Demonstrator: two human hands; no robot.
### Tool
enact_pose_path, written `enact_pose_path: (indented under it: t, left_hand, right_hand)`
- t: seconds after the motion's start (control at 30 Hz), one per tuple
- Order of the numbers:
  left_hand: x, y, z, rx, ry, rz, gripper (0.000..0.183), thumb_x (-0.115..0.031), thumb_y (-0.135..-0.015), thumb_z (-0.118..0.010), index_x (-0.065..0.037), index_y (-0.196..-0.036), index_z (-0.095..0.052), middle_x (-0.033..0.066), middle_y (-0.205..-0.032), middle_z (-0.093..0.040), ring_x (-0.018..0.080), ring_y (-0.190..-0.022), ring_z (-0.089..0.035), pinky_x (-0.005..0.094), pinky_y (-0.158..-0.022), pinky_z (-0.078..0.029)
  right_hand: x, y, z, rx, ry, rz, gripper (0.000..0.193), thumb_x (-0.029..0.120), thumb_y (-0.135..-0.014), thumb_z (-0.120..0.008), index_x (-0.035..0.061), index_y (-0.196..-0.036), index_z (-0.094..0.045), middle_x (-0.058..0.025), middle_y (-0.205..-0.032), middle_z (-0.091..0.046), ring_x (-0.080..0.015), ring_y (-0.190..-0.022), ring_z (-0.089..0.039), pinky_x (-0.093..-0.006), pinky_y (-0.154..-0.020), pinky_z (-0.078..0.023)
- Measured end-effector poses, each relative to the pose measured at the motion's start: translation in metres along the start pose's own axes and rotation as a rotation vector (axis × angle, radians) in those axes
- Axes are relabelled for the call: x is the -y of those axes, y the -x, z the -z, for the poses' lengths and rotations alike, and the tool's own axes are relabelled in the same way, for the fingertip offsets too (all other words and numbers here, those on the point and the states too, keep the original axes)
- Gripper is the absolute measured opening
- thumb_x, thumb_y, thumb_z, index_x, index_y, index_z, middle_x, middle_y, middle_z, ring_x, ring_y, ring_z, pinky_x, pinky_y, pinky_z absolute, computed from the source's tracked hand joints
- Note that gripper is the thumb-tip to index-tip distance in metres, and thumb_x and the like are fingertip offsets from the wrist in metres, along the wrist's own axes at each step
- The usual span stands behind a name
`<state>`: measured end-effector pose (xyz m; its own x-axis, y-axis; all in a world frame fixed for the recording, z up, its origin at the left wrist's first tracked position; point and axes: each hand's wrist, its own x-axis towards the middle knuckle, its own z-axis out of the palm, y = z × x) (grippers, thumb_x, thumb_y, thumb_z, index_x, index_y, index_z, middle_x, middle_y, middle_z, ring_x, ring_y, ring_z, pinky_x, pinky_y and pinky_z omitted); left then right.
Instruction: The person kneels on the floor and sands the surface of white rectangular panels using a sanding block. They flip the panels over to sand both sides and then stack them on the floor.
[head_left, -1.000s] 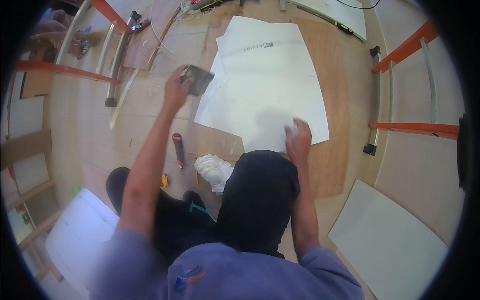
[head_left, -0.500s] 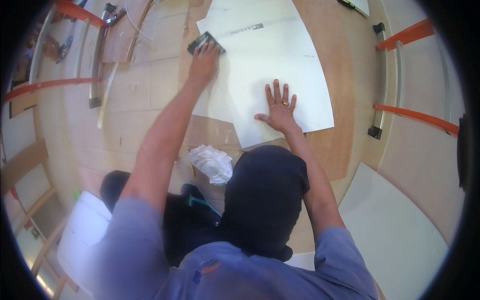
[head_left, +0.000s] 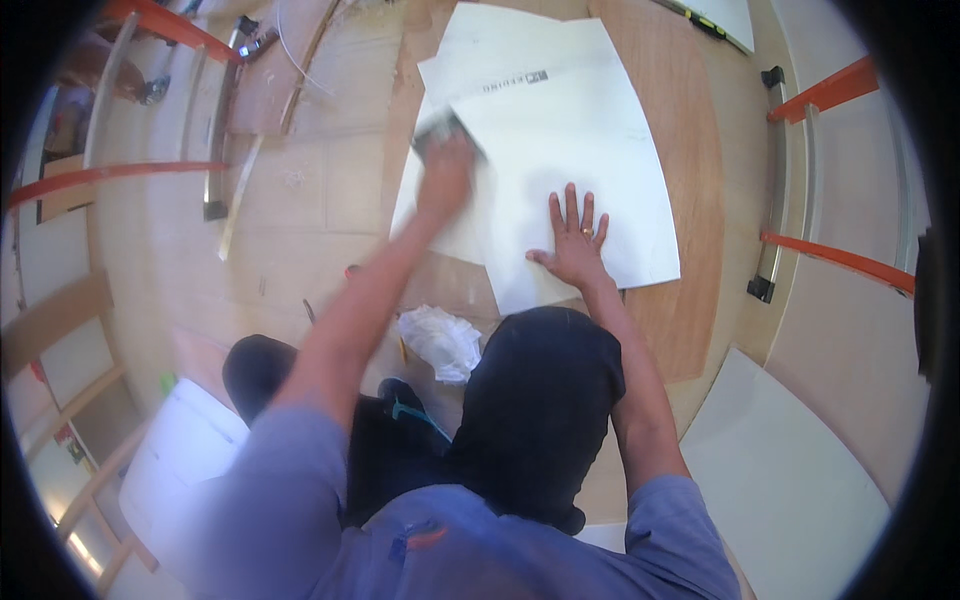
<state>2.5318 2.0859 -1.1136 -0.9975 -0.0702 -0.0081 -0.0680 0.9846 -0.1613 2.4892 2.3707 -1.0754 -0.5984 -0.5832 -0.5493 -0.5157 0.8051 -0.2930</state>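
Lying beneath the fingers of the left grip [head_left: 447, 180], the dark flat block [head_left: 433, 130] sits close to the left side of the white sheets. Its far corner and left part show past the fingers; the rest is hidden by the hand, and both are blurred. The left grip is curled down over the block and has hold of it, with the wrist on the near side.

The right grip [head_left: 577, 252] is flat and spread wide on the upper white sheet [head_left: 570, 130], thumb out to the left, a ring on one finger, holding nothing. It rests to the right of the block and nearer the person, well apart from it. The lower white sheet [head_left: 430, 235] shows along the left and far edges of the upper one. Both lie on a brown wooden board [head_left: 690, 200], itself on the floor [head_left: 345, 190].

Nearer the person, a crumpled white cloth [head_left: 440, 342] lies between the left forearm and the raised dark knee [head_left: 540, 400]. Farther out, orange-railed ladders stand at left [head_left: 130, 175] and right [head_left: 840, 262], and a pale panel [head_left: 790, 480] lies at lower right.
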Motion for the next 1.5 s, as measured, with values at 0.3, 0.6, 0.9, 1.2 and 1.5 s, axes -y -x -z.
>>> enact_pose_path:
  t: [0.3,0.6,0.9,1.2,1.5]
  left_hand:
    - [0.075,-0.019,0.001,0.016,0.003,0.133,0.048,-0.005,-0.094,-0.049,0.002,-0.141,-0.057,0.0215,-0.147,-0.059,0.0304,-0.135,-0.059,0.0574,-0.119,-0.034]
    - [-0.029,0.032,0.017,-0.015,-0.007,-0.201,0.041,-0.010,-0.095,-0.052,0.007,-0.131,-0.062,0.0255,-0.140,-0.063,0.0377,-0.129,-0.062,0.0564,-0.119,-0.037]
    - [0.005,0.032,0.032,0.099,0.349,-0.059,0.035,-0.004,-0.095,-0.052,-0.003,-0.127,-0.066,0.0217,-0.149,-0.058,0.0331,-0.141,-0.054,0.0482,-0.119,-0.039]
    - [-0.025,0.069,0.014,-0.139,0.547,0.077,0.048,0.001,-0.091,-0.054,0.006,-0.139,-0.056,0.0272,-0.147,-0.057,0.0452,-0.137,-0.053,0.0505,-0.114,-0.045]
    - [-0.065,0.008,0.029,-0.213,0.583,-0.010,0.033,-0.002,-0.087,-0.064,-0.008,-0.118,-0.073,0.0194,-0.127,-0.065,0.0405,-0.121,-0.059,0.0533,-0.102,-0.047]
  right_hand:
    - [0.022,-0.008,0.002,-0.056,-0.014,0.033,0.122,0.066,-0.084,-0.072,0.0184,-0.171,0.000,-0.0103,-0.176,0.019,-0.0398,-0.159,0.023,-0.0695,-0.121,0.013]
    - [0.011,0.002,0.003,-0.112,-0.030,0.018,0.119,0.063,-0.082,-0.075,0.0184,-0.171,-0.010,-0.0136,-0.178,0.007,-0.0407,-0.162,0.011,-0.0709,-0.123,0.004]
    - [-0.102,0.038,0.022,-0.340,-0.192,-0.468,0.124,0.067,-0.072,-0.083,0.0105,-0.167,-0.025,-0.0177,-0.177,-0.005,-0.0422,-0.162,-0.002,-0.0699,-0.124,-0.008]
    - [0.013,0.015,-0.012,-0.334,-0.015,-0.095,0.126,0.074,-0.073,-0.079,0.0177,-0.169,-0.020,-0.0118,-0.178,0.000,-0.0417,-0.162,0.005,-0.0692,-0.124,-0.005]
    - [-0.049,0.094,-0.031,-0.291,0.027,-0.343,0.125,0.086,-0.069,-0.071,0.0318,-0.170,-0.020,-0.0067,-0.179,0.005,-0.0424,-0.161,0.011,-0.0778,-0.118,0.007]
